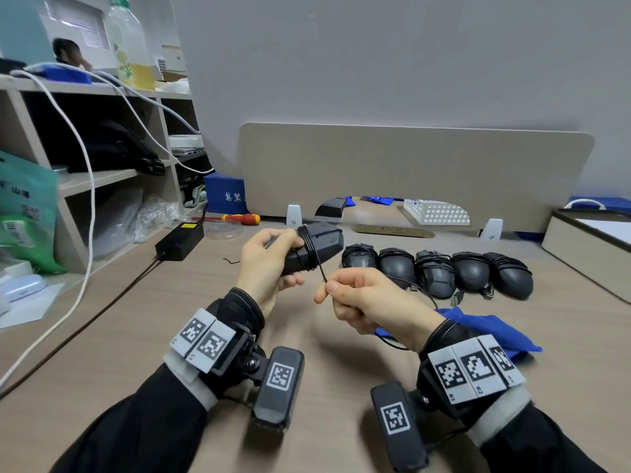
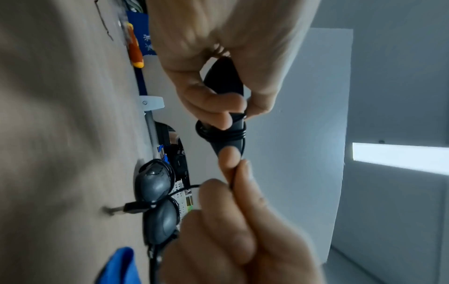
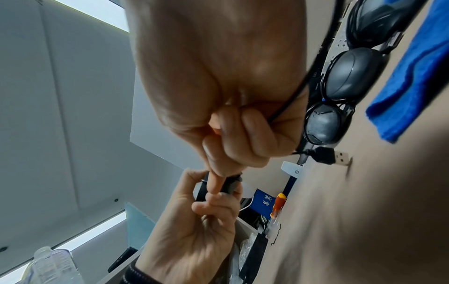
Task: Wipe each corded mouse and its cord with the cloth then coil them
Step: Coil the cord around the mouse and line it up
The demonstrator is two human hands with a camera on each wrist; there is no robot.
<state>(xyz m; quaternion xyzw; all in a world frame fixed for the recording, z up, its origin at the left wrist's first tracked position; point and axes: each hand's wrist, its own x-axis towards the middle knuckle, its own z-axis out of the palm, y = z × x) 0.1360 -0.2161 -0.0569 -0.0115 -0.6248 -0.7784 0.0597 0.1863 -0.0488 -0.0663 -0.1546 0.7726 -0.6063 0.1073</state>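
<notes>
Hands: left hand (image 1: 268,259) grips black mouse (image 1: 319,245) at frame centre, above the counter (image 1: 136,336); right hand (image 1: 368,300) pinches its cord (image 1: 321,269), several turns wound round the body. Five coiled mice (image 1: 440,273) in row, centre right; blue cloth (image 1: 491,327) just below them

- Far left of the frame: open shelf unit (image 1: 112,175), clear bottle (image 1: 129,42) of yellowish liquid standing on its top, white cables (image 1: 85,158) drooping down its front.
- Left edge: green bag (image 1: 27,206).
- Left of centre on the desk (image 1: 119,336): black power adapter (image 1: 180,240), red-and-yellow screwdriver (image 1: 235,219) just beyond it, blue box (image 1: 225,196) behind.
- Across the back: beige divider panel (image 1: 409,165), white perforated basket (image 1: 437,211) visible beneath.
</notes>
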